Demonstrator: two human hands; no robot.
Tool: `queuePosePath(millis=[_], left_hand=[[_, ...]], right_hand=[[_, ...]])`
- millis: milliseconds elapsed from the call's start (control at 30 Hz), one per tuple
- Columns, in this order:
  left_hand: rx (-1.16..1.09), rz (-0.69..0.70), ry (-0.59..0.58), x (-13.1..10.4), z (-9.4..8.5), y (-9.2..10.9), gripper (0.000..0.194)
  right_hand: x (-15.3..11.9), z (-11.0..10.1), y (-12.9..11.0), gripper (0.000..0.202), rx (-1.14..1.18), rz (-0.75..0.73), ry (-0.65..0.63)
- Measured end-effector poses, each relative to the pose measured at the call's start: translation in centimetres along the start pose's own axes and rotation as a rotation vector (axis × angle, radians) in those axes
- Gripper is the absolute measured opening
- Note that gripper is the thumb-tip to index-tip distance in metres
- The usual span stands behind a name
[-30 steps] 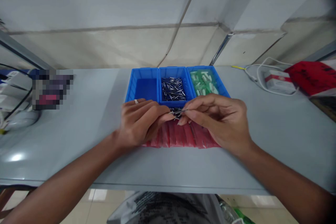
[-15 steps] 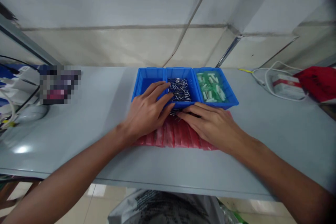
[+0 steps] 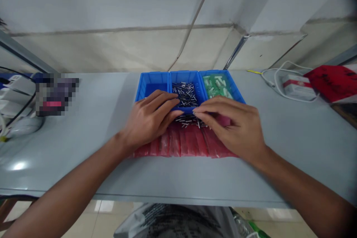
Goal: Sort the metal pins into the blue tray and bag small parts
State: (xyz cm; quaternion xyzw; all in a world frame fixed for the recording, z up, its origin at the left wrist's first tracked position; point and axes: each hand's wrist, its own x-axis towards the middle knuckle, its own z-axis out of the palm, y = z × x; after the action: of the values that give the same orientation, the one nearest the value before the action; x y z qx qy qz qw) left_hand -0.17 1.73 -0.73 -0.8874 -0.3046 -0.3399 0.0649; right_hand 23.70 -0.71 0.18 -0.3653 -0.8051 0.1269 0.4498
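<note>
My left hand point(image 3: 152, 119) rests over the front of the blue bins, fingers stretched out and the thumb apart, with its tips at the middle bin point(image 3: 198, 98). That bin holds many thin metal pins point(image 3: 184, 93), like nails or rivets. More loose pins point(image 3: 186, 120) lie just in front of it, on a row of red plastic bags point(image 3: 178, 145). Thumb and fingertips of my right hand point(image 3: 237, 126) are pinched together above these pins; what they hold, if anything, is too small to make out.
The left bin point(image 3: 154, 77) shows a bare blue floor; the right bin point(image 3: 237, 95) holds white pieces in green bagging point(image 3: 217, 85). Chargers and cables point(image 3: 19, 93) lie at the left of the grey table point(image 3: 83, 148). A white box point(image 3: 298, 87) and red cloth-like item point(image 3: 331, 81) sit right.
My right hand has lifted from the loose pins and its fingertips have come together in a pinch. My left hand has stayed about where it was. The view has shifted slightly.
</note>
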Motion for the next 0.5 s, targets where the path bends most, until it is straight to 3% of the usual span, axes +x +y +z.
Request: queuePosePath(millis=[133,267,400,500], left_hand=[[-0.013,0.119,0.072,0.09,-0.49,0.78,0.022],[0.076,0.168,0.115,0.04,-0.61,1.02,0.011],[0.099,0.185,0.161,0.03,-0.89,1.02,0.006],[0.096,0.198,0.180,-0.08,-0.90,1.18,0.019]], right_hand=[[0.31,-0.35,-0.92,0.003,0.426,0.324,0.066],[0.41,-0.08,-0.62,0.007,0.832,0.488,0.032],[0.50,-0.03,-0.21,0.012,0.818,0.495,0.016],[0.50,-0.06,-0.66,0.017,0.650,0.459,-0.050]])
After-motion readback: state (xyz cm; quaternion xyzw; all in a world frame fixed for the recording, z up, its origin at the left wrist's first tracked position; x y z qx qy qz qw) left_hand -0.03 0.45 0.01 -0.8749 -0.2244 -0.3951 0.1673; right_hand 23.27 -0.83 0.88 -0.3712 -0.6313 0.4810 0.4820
